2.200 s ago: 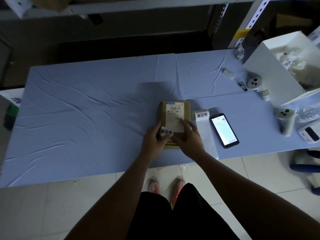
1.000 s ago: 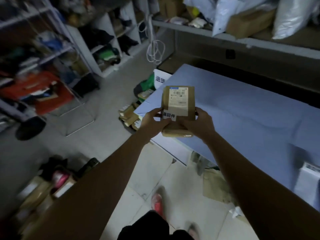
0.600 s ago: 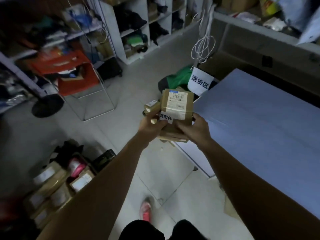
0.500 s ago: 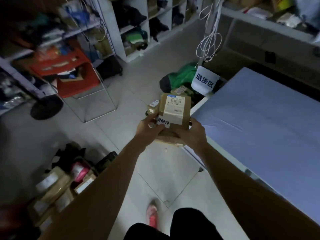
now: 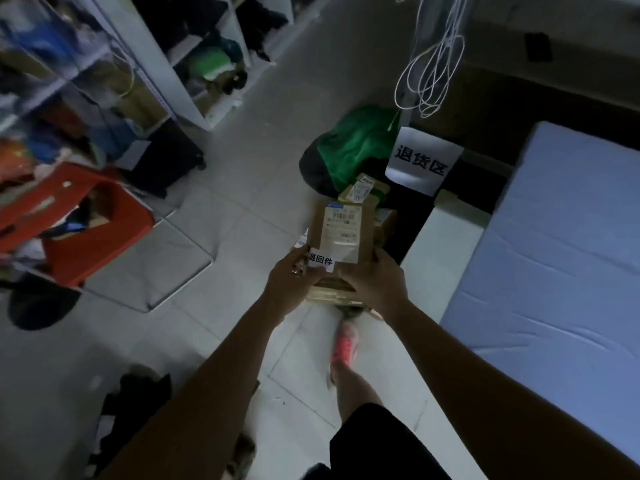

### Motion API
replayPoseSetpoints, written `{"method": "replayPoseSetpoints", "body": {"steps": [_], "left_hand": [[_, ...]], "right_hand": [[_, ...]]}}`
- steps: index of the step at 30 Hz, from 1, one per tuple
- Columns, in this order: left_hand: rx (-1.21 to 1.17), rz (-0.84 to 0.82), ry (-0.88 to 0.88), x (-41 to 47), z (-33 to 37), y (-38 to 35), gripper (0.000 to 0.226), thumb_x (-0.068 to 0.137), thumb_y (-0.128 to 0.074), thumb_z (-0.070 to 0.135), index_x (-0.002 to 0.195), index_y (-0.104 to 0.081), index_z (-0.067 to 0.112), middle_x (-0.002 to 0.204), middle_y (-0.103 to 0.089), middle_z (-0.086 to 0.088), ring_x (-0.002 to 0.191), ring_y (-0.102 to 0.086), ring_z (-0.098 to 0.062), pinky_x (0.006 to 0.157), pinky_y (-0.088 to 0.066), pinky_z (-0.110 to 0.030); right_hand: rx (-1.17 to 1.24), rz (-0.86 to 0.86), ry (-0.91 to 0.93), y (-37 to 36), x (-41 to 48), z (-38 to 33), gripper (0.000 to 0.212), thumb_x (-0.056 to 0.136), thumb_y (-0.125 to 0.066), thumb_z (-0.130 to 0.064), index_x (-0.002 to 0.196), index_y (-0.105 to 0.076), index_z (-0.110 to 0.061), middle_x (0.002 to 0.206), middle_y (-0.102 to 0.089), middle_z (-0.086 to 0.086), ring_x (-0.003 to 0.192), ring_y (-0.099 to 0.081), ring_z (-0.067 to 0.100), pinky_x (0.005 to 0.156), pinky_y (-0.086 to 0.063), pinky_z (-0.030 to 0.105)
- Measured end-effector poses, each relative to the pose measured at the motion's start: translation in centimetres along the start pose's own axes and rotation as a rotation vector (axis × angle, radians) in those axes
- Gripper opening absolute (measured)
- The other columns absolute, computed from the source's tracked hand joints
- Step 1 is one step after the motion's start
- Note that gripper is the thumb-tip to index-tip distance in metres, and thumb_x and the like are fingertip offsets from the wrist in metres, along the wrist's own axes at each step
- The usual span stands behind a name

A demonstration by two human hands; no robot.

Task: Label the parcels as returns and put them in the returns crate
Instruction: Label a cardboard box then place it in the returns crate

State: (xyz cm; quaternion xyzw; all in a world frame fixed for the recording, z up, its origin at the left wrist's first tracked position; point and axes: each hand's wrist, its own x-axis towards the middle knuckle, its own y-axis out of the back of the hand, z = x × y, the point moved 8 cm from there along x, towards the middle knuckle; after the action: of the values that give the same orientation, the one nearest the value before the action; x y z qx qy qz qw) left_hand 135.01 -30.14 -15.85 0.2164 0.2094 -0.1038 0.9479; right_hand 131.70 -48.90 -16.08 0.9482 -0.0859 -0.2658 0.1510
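Observation:
A brown cardboard parcel (image 5: 341, 233) with a white shipping label and a white returns sticker (image 5: 321, 260) is held in the air over the floor. My left hand (image 5: 289, 280) grips its near left corner, thumb by the sticker. My right hand (image 5: 372, 278) grips its near right side. Beyond the parcel is the returns spot, marked by a white paper sign (image 5: 420, 161), where other brown parcels (image 5: 362, 192) lie in a dark container whose rim I cannot make out.
The blue-covered table (image 5: 561, 244) runs along the right. A green bag (image 5: 349, 147) lies behind the parcels. White cords (image 5: 429, 71) hang above. Shelving (image 5: 145, 64) and a red crate (image 5: 79, 216) stand at left. My pink shoe (image 5: 344, 344) is on the tiled floor.
I lifted the labelled parcel off the table, turned left and walked toward the returns sign. The parcel is now lower and closer to the parcels lying there; both hands kept their hold.

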Motion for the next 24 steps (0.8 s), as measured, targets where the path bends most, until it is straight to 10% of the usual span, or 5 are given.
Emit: {"method": "replayPoseSetpoints", "body": {"steps": [9,24], "left_hand": [[0.104,-0.257,0.029,27.4,-0.7,-3.1,0.042,0.076,-0.082,0.035,0.113,-0.063,0.043,0.106,-0.070,0.018,0.100,-0.067,-0.006,0.083,-0.058,-0.030],[0.241,-0.513,-0.074,58.3,-12.3,-16.6,0.047,0.088,-0.073,0.032,0.131,-0.054,0.030,0.116,-0.064,0.017,0.105,-0.059,0.004,0.080,-0.047,-0.015]], "right_hand": [[0.053,0.201,-0.145,-1.6,22.7,1.5,0.060,0.075,-0.083,-0.044,0.126,-0.057,-0.029,0.099,-0.059,-0.017,0.091,-0.061,0.006,0.062,-0.039,0.009],[0.074,0.449,-0.290,-6.1,51.5,16.6,0.070,0.074,-0.081,-0.051,0.135,-0.055,-0.029,0.121,-0.066,-0.009,0.106,-0.063,0.012,0.058,-0.040,0.013]]}}
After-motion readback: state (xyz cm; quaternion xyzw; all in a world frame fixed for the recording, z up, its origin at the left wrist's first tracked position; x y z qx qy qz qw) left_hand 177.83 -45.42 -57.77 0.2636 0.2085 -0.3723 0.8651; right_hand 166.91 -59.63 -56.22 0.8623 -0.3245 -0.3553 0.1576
